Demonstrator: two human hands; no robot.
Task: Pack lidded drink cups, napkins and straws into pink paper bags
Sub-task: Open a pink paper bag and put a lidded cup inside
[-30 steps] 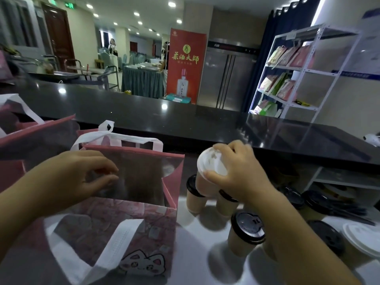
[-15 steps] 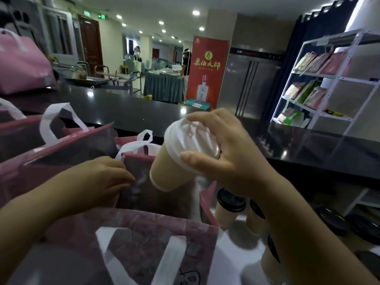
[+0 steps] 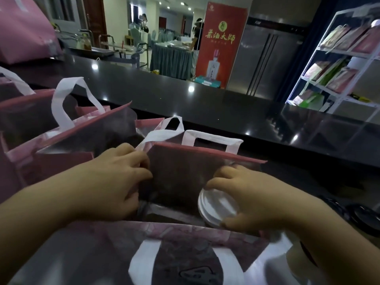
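Observation:
A pink paper bag (image 3: 205,155) with white handles stands open right in front of me. My left hand (image 3: 115,179) grips its left rim and holds the mouth apart. My right hand (image 3: 253,198) grips a drink cup by its white lid (image 3: 216,206), and the cup sits down inside the bag's right side; only the lid shows, the cup body is hidden by the bag's near wall.
More pink bags (image 3: 61,128) stand open to the left. Dark cup lids (image 3: 362,217) lie at the right edge. A long black counter (image 3: 205,103) runs behind the bags. A white shelf rack (image 3: 339,64) stands at the back right.
My right hand carried the white-lidded cup from the group of cups up over the bag and lowered it into the bag. My left hand stayed on the bag's rim.

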